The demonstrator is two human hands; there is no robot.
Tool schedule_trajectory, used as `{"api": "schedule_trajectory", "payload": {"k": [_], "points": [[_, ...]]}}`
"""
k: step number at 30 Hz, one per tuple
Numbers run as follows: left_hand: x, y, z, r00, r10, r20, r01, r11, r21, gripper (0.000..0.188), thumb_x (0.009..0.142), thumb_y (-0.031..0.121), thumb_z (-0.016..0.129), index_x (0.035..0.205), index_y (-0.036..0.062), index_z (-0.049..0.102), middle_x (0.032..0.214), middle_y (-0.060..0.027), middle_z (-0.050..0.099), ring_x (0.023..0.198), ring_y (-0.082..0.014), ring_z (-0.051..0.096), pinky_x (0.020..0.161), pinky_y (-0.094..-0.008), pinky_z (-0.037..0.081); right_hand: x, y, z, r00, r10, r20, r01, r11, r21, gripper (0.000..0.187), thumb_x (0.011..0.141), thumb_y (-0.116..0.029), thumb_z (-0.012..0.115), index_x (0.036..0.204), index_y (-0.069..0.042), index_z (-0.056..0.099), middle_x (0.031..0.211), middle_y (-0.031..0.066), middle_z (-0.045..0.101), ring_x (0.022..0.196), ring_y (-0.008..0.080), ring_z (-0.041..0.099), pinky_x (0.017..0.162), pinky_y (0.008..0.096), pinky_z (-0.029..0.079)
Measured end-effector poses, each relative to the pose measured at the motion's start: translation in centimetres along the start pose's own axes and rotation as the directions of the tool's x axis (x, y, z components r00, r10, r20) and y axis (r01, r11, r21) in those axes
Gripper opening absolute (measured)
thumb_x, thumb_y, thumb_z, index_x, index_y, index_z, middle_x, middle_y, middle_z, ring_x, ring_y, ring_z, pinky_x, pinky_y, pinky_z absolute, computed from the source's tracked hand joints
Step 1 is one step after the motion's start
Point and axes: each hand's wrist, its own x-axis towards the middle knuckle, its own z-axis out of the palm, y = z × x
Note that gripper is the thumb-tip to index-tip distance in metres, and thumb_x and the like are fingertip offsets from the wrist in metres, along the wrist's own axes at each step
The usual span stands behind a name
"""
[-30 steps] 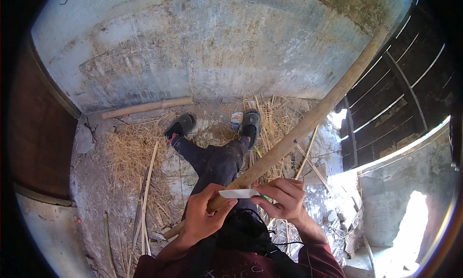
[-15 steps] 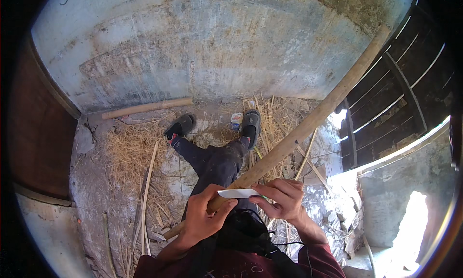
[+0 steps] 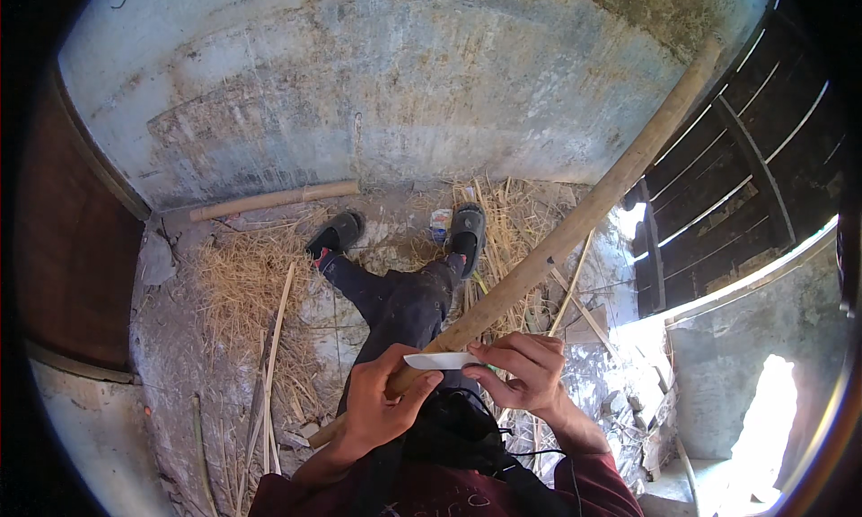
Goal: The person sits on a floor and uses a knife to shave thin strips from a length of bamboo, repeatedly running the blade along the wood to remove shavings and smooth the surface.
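At lower centre, my right grip (image 3: 516, 370) grasps a pale blade (image 3: 438, 362) over a pole (image 3: 584, 223); what my left grip (image 3: 384, 393), near its tip, holds I cannot tell.

Maroon sleeves (image 3: 594, 483), seemingly black trousers (image 3: 406, 303)

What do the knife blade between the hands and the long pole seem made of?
Knife blade: likely metal, smooth and pale, from its bright flat face; plastic isn't ruled out.
Long pole: likely bamboo or wood, matte tan, from its round shape and dark knot-like mark.
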Motion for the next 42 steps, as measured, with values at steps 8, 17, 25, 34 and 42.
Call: {"api": "schedule_trajectory", "payload": {"k": [8,17,25,34,42], "points": [[-0.2,-0.5,-0.3,1.000,-0.021,0.002,0.021,1.000,-0.022,0.030,0.101,0.030,0.079,0.102,0.0014,0.069,0.065,0.0001,0.061,0.058,-0.0021,0.045,0.051,-0.0275,0.032,0.5,2.0,-1.0,0.979,0.077,-0.188,-0.078,0.997,-0.001,0.030,0.079,-0.011,0.094,0.103,0.002,0.081,0.082,0.0117,0.076,0.064,0.0205,0.073,0.054,0.0305,0.054],[-0.1,-0.4,0.1,0.995,-0.095,0.014,0.096,0.992,-0.085,0.027,0.103,0.028,0.077,0.102,0.0022,0.069,0.069,0.0016,0.060,0.061,-0.0010,0.043,0.054,-0.0262,0.030,0.1,1.4,-0.2,0.989,0.059,-0.134,-0.061,0.998,-0.009,0.030,0.078,-0.013,0.095,0.103,-0.001,0.081,0.080,0.0088,0.074,0.062,0.0194,0.072,0.053,0.0311,0.054],[-0.2,-0.1,-0.2,0.999,-0.038,0.004,0.038,0.999,-0.035,0.027,0.103,0.027,0.077,0.103,0.0013,0.068,0.067,0.0017,0.058,0.061,-0.0018,0.043,0.054,-0.0268,0.030,0.0,1.8,-0.7,0.980,0.084,-0.178,-0.096,0.994,-0.057,0.030,0.081,-0.012,0.093,0.106,0.001,0.080,0.080,0.0116,0.076,0.064,0.0216,0.073,0.054,0.0302,0.054],[-0.4,-0.3,-0.2,0.995,-0.087,0.040,0.088,0.996,-0.030,0.031,0.103,0.031,0.077,0.100,0.0020,0.067,0.066,0.0021,0.057,0.061,-0.0018,0.042,0.053,-0.0273,0.031,0.3,1.8,-1.8,0.973,0.140,-0.182,-0.149,0.988,-0.037,0.032,0.081,-0.010,0.092,0.108,0.002,0.081,0.081,0.0115,0.075,0.067,0.0222,0.074,0.058,0.0303,0.055],[-0.2,-0.5,0.2,0.995,-0.089,0.047,0.091,0.995,-0.048,0.026,0.103,0.025,0.077,0.101,0.0018,0.067,0.068,0.0018,0.058,0.062,-0.0020,0.044,0.055,-0.0271,0.033,0.1,1.0,-1.3,0.990,0.061,-0.126,-0.067,0.997,-0.043,0.037,0.080,-0.012,0.095,0.110,0.000,0.077,0.089,0.0109,0.077,0.069,0.0225,0.076,0.058,0.0319,0.058]]}}
